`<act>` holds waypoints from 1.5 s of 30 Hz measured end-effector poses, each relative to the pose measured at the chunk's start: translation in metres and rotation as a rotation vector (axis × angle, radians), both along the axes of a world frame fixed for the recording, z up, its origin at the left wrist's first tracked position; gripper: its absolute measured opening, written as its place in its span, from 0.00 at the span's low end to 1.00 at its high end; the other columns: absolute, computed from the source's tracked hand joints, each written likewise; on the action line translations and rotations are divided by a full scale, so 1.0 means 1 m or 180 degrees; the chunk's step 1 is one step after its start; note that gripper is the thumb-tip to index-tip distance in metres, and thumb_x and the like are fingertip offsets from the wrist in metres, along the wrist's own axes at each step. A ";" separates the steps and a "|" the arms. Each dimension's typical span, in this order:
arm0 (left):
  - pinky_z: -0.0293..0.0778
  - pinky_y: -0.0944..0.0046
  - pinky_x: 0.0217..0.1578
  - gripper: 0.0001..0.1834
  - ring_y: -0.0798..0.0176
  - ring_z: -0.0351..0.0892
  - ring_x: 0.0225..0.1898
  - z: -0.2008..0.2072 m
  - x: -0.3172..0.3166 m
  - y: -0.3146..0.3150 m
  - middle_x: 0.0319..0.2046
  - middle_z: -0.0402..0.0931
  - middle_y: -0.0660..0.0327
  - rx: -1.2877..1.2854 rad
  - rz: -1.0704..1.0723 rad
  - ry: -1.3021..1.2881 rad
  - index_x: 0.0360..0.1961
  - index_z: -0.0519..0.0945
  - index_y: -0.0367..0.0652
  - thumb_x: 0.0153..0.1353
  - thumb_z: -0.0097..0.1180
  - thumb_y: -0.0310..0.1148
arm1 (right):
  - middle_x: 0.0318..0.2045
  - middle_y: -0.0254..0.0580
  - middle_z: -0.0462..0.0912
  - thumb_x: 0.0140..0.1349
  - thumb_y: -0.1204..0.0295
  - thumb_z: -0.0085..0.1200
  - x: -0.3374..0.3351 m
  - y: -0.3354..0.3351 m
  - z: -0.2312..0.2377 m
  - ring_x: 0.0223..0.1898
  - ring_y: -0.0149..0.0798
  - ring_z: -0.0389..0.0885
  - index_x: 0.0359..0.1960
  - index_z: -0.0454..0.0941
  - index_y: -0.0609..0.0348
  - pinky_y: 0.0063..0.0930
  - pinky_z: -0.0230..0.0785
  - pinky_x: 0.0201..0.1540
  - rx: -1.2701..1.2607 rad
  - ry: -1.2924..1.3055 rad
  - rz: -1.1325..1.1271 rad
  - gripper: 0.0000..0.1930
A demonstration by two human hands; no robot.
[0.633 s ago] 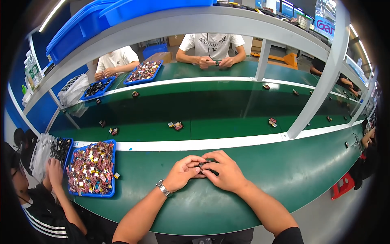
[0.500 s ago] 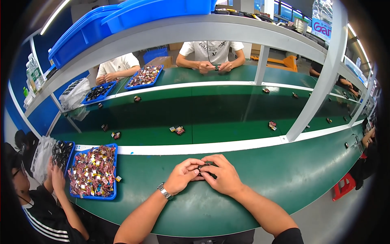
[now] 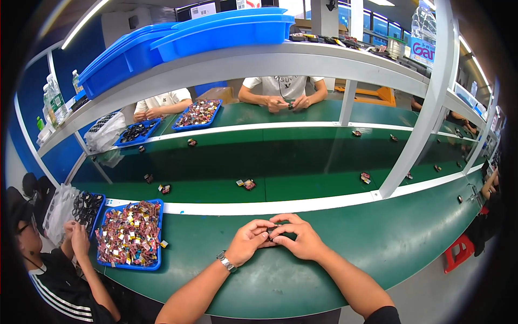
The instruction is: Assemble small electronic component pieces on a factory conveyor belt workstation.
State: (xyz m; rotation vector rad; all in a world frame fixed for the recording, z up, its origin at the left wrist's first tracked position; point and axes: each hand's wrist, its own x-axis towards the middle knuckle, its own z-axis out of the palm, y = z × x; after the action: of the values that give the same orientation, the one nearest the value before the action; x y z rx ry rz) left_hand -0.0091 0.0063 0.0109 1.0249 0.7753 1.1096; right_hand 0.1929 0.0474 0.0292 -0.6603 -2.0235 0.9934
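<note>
Right of the blue tray [image 3: 159,260], we saw left hand [image 3: 249,241] and right hand [image 3: 298,238] pinched nearly closed around a small black part [image 3: 272,231]; grip barely changed from moments earlier, so handling seemed ongoing

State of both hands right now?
Left hand: fingers closed, holding a small dark part.
Right hand: fingers closed on the same part.

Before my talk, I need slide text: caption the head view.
Left hand and right hand hold a small dark part over a green worktable.
</note>
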 end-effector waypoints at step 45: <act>0.82 0.62 0.47 0.12 0.64 0.79 0.49 0.007 0.006 -0.002 0.48 0.76 0.56 -0.0269 0.0093 0.0296 0.52 0.70 0.37 0.68 0.46 0.22 | 0.49 0.40 0.79 0.56 0.72 0.60 -0.008 -0.015 0.004 0.53 0.45 0.75 0.34 0.84 0.56 0.35 0.72 0.51 0.0794 -0.0599 -0.0584 0.06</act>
State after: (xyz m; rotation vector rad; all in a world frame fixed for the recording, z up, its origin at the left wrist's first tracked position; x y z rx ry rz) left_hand -0.0031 0.0048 0.0179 1.0020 0.9068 1.0511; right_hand 0.1851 0.0325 0.0335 -0.8101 -2.1583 0.5781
